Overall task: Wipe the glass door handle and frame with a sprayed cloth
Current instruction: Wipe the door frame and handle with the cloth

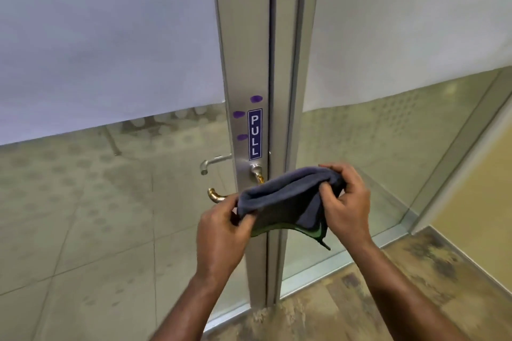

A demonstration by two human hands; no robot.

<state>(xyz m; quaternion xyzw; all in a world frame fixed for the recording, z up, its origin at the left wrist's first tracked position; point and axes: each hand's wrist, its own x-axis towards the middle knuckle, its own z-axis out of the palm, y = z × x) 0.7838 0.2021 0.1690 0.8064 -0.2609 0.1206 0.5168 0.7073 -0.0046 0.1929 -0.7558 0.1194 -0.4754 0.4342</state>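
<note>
I see a grey-blue cloth edged in green, a brass-gold handle, a silver frame with purple smudges, a blue sticker lettered white, and mottled brown flooring.

Grey cloth (green-edged, folded) is held just before the brass handle on the silver frame.

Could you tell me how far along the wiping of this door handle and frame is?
Done: nothing visibly; three purple smudges mark the frame beside the PULL sticker. In hand: left hand and right hand both grip the folded grey cloth in front of the brass handle. Left: wiping handle and frame. Whether the cloth is sprayed cannot be seen.
</note>
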